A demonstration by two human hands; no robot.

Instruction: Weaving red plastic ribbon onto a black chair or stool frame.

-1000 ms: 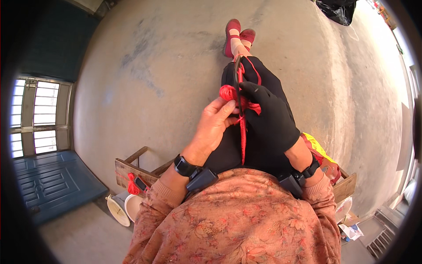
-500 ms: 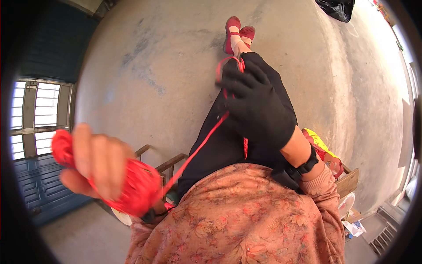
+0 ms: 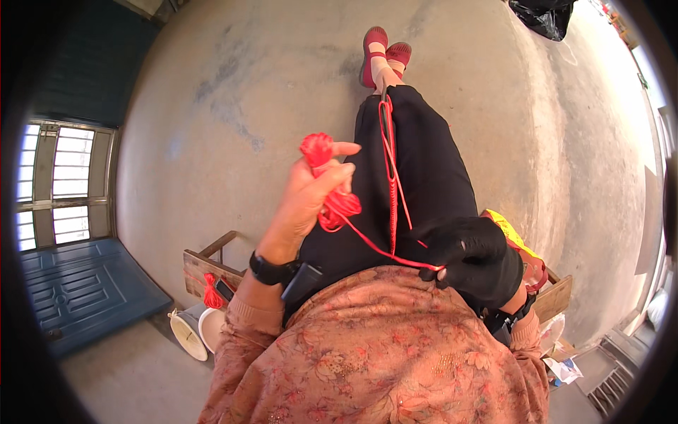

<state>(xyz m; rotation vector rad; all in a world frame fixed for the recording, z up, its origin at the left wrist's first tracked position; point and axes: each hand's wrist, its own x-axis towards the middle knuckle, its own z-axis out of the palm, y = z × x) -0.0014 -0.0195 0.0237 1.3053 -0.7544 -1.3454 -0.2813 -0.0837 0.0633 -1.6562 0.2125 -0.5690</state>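
Note:
My bare left hand (image 3: 311, 189) is wrapped round a bundle of red cord (image 3: 342, 209), held up over my left thigh. Its index finger points out to the right. From the bundle a single strand dips down to my right hand (image 3: 473, 260), which wears a black glove and pinches the strand at my waist. Between my legs runs a red braided cord (image 3: 393, 201), looped at the far end around a thin dark piece near my knees. A loose red end (image 3: 404, 201) lies beside the braid on my black trousers.
I sit on a wooden bench (image 3: 205, 265); on its left end lies another red cord bundle (image 3: 213, 291). White buckets (image 3: 185, 338) stand below it. A red and yellow bag (image 3: 519, 237) is at my right hip. A black plastic bag (image 3: 542, 18) lies on the floor at far right.
My left hand has swung with the cord bundle from the far left to above my thighs. My right hand has come back from the knees to my waist, now pinching the strand.

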